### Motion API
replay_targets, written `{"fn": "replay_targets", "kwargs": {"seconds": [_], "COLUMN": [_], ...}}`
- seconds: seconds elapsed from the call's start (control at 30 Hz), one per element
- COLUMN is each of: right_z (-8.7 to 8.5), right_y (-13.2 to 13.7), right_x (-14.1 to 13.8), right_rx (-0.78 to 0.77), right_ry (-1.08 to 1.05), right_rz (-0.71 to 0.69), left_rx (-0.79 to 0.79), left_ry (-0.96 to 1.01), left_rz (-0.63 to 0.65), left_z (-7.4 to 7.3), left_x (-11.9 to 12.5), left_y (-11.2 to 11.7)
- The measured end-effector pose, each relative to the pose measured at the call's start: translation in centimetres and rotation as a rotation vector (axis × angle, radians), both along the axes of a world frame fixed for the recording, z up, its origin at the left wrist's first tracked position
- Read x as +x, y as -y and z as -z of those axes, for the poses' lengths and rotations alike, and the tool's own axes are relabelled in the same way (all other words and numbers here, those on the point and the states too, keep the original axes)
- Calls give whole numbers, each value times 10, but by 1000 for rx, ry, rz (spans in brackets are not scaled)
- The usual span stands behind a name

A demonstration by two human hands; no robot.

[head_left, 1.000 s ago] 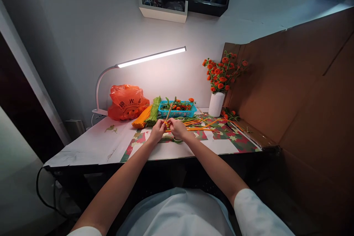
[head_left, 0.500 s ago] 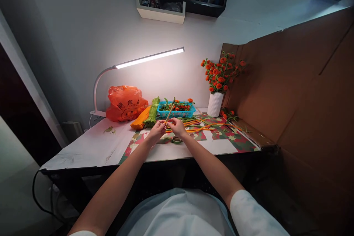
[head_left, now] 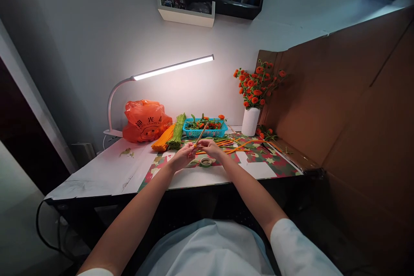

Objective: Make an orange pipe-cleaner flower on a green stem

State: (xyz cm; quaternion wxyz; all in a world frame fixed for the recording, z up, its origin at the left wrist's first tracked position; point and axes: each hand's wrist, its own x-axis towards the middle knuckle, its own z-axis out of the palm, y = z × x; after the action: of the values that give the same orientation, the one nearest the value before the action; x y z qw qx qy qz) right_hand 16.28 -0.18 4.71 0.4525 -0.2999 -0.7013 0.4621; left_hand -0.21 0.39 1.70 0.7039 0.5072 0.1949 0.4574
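Left hand is pinching the lower end of the stick | right hand is pinching it too, fingertips meeting the left's | stick is tilting up-right over the table, before the basket | tape roll is lying just beneath the hands.

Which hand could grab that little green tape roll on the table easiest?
Probably the right. Both hands meet at the thin stick, but the right hand lies almost directly over the tape roll, while the left hand is off to its side.
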Motion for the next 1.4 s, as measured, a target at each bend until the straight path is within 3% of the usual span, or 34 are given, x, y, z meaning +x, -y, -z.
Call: {"fn": "replay_targets", "kwargs": {"seconds": [0.1, 0.2, 0.3, 0.5, 0.67, 0.8, 1.17, 1.4], "right_z": [-3, -3, 3, 22, 30, 29, 22, 27], "right_y": [3, 4, -1, -19, -23, -21, -19, -20], "right_x": [4, 4, 3, -11, -22, -26, -30, -25], "right_rx": [4, 37, 48, -37, -28, -37, -19, -53], "right_ry": [4, -1, -19, -75, -67, -73, -23, -144], "right_rz": [-23, -12, 44, 253, 364, 464, 517, 379], "left_rx": [-31, -24, 66, 409, 629, 697, 825, 715], "left_ry": [-16, -55, -132, -358, -539, -618, -726, -668], "left_rz": [59, 15, -173, -628, -835, -860, -904, -802], "left_z": [-4, -5, -3, 7, 10, 11, 10, 9], "left_x": [-1, 0, 2, 4, 5, 8, 16, 16], "left_y": [3, 4, 2, 1, 8, 7, 5, 6]}}
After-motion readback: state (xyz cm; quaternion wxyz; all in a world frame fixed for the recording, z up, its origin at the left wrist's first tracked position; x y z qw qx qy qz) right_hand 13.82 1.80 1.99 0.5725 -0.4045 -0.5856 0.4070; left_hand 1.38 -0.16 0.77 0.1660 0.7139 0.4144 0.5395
